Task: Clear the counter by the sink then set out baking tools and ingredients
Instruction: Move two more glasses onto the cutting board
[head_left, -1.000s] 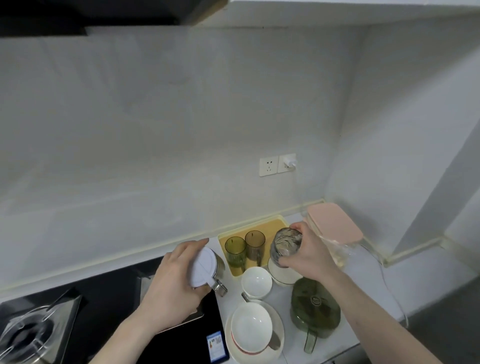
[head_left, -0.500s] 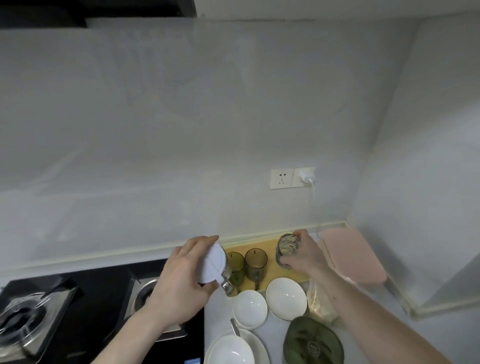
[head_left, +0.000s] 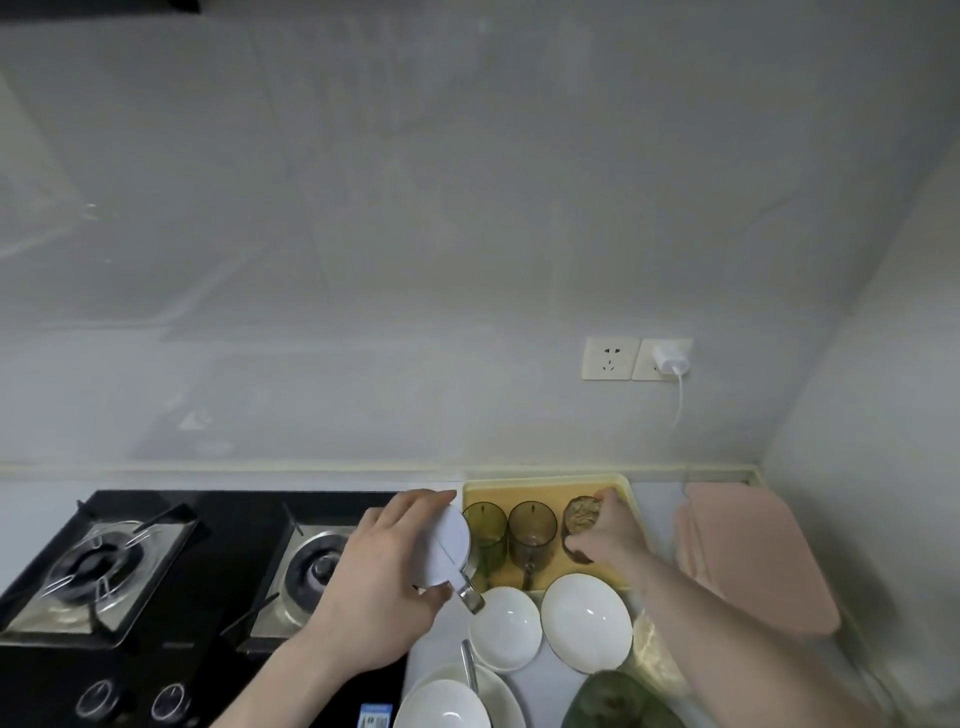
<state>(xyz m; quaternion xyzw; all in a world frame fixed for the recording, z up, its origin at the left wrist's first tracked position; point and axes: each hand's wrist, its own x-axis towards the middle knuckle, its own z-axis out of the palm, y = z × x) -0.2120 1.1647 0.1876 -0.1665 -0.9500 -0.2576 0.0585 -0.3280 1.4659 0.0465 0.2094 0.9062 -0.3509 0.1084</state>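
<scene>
Both hands grip containers over the bench beside the black glass stove.

The left hand (head_left: 382, 587) curls round a round white-lidded jar with a metal clasp (head_left: 448, 545); the right hand (head_left: 605, 530) clasps a clear glass of grainy tan contents (head_left: 581, 514) standing in the yellow plastic tray (head_left: 545, 487) by two green tumblers (head_left: 508, 530). Glossy white bowls (head_left: 587, 621) sit nearer, a pink lidded box (head_left: 753, 551) rightward.

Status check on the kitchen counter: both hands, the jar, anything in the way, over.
Left hand grips white lid. Right hand holds glass jar over yellow tray. Two green cups stand beside it on the tray; white bowls crowd the counter in front.
</scene>
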